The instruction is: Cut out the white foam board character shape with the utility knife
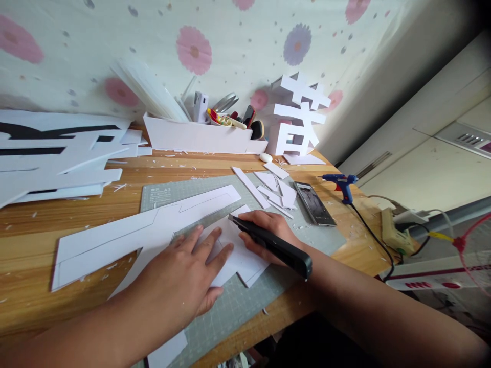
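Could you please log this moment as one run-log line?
left hand: flat on white foam-board sheet | right hand: grips black utility knife, tip on sheet | base: grey-green cutting mat | nearby: black phone, blue glue gun

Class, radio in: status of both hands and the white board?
Left hand flat on white board. Right hand grips black knife, tip on board. Offcuts, phone lie apart.

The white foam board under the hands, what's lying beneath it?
The white foam board lies partly on a grey-green cutting mat and partly on the wooden table. The left hand presses it; whatever lies directly beneath is covered.
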